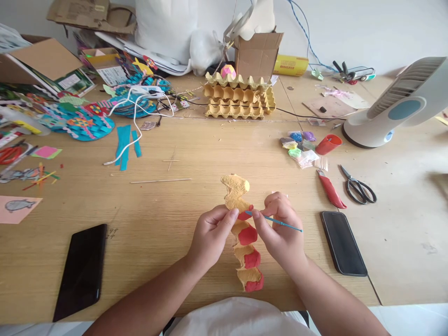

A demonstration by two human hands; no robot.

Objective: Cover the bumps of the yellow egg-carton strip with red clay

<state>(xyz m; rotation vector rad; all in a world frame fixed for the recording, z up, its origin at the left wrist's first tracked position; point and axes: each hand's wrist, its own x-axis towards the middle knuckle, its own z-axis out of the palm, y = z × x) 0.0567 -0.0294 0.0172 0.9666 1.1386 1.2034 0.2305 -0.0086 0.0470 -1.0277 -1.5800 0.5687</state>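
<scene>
Light wood grain covers the bench (157,210), and a white wall (350,28) stands behind its far edge. Across the middle, a carton strip (236,189) runs toward the near edge, red patches (248,235) on four of its cups. At its left side the left hand (213,228) has thumb and fingers pinched together on the strip. On the other side, the fingers of the right hand (283,228) are closed on a blue stick (280,221), its tip at the uppermost red patch. One phone (82,266) lies by the near left corner; another phone (343,242) lies right of the right hand, below the scissors (359,186) and cutter (331,189). Egg trays (238,109) are stacked near the far edge, and a fan (402,102) stands toward the far right corner.
</scene>
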